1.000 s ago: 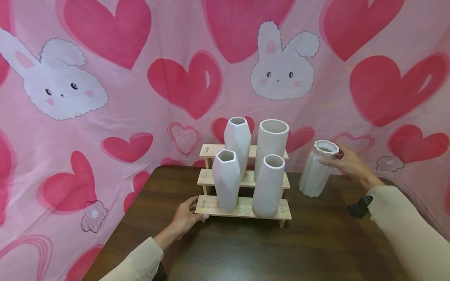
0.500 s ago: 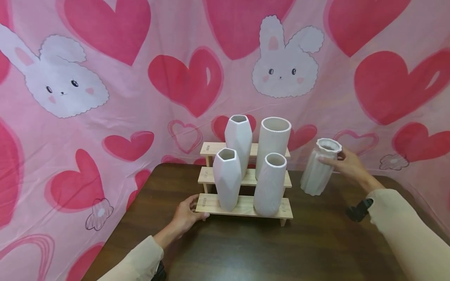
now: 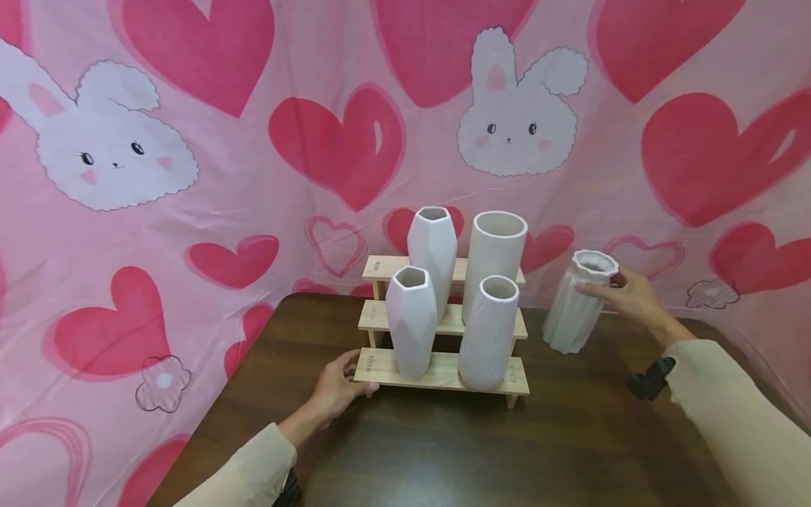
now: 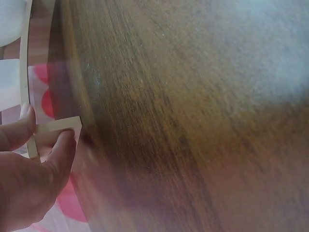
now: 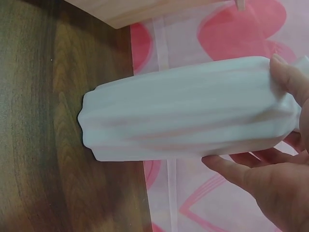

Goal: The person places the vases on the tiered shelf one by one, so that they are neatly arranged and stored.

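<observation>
On the right of the head view, my right hand (image 3: 632, 299) holds a white fluted vase (image 3: 570, 317) just below its scalloped rim. In the right wrist view, the thumb and fingers are around the upper end of this ribbed vase (image 5: 183, 111). Its base is at the tabletop; whether it touches is hard to tell. My left hand (image 3: 336, 387) grips the left end of the lowest step of a three-step wooden stand (image 3: 440, 370). The left wrist view shows the thumb on the step and a finger by its support leg (image 4: 58, 124).
Two faceted white vases (image 3: 412, 324) (image 3: 434, 253) stand on the stand's left side. On its right are a tall cylindrical vase (image 3: 497, 260) and a shorter rounded one (image 3: 489, 334). A dark wooden table (image 3: 431, 451) carries everything. Behind hangs a pink cloth (image 3: 304, 169) with hearts and rabbits.
</observation>
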### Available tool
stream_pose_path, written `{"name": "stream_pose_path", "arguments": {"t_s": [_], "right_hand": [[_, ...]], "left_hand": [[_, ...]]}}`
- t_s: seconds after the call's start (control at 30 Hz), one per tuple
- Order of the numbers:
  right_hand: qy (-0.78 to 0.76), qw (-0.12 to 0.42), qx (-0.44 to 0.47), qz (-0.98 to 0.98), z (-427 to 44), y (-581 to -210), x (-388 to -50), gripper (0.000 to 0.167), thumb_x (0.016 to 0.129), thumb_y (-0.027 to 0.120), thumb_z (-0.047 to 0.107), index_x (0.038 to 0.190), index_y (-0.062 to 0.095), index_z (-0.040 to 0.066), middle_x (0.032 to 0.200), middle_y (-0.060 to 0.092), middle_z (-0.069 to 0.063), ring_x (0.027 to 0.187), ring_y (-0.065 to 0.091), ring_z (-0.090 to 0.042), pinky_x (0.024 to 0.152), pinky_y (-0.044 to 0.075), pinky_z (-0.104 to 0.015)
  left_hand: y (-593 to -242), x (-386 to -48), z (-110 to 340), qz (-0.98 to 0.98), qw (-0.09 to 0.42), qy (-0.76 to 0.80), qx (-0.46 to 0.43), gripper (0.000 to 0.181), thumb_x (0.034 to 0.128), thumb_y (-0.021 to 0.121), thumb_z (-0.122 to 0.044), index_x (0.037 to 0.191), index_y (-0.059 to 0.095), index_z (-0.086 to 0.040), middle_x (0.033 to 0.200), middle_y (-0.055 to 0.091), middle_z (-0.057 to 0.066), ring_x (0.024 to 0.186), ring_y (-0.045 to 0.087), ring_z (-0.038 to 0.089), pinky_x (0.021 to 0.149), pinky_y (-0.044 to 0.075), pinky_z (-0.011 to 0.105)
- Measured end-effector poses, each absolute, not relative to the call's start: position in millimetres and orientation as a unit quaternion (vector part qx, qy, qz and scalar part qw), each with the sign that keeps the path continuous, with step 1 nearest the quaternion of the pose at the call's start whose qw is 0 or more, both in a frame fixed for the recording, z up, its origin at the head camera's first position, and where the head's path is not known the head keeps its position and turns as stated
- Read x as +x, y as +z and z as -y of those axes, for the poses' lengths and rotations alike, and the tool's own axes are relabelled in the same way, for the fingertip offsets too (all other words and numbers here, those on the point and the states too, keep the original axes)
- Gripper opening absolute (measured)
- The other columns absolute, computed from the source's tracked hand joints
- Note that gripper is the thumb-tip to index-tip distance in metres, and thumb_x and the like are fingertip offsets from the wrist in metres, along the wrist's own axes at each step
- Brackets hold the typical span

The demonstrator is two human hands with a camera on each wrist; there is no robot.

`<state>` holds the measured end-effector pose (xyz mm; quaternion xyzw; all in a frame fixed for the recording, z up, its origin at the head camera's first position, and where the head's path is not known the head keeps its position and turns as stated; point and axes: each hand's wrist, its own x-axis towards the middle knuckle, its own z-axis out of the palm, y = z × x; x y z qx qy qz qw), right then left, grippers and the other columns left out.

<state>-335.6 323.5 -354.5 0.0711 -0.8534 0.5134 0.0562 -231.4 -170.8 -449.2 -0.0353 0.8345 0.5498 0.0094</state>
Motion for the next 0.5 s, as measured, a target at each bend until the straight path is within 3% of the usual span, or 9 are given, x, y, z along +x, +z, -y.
{"name": "stream_pose_path", "arguments": {"t_s": [0.37,0.5], "right_hand": [[0.552,0.089,0.04,0.828,-326.8,-354.2,-333.3,0.031,0.085,0.075,0.021,0.109,0.056,0.02,0.084,0.062,0.024,0.074,0.063,-0.001,0.062,0.056,-0.03],[0.545,0.105,0.028,0.831,-327.7,-344.3,-328.8,0.038,0.083,0.077,0.024,0.114,0.058,0.013,0.084,0.062,0.024,0.073,0.064,-0.002,0.062,0.056,-0.031]], "left_hand": [[-450.7,-230.6,169.4,-0.837,0.007,0.546,-0.037,0.076,0.0721,0.083,-0.003,0.137,0.045,0.005,0.115,0.064,0.022,0.099,0.063,0.028,0.079,0.054,0.037],[-451.1,-230.3,170.1,-0.836,0.008,0.548,-0.04,0.076,0.0725,0.083,-0.004,0.137,0.045,0.004,0.115,0.063,0.022,0.1,0.063,0.029,0.08,0.054,0.038]]}}
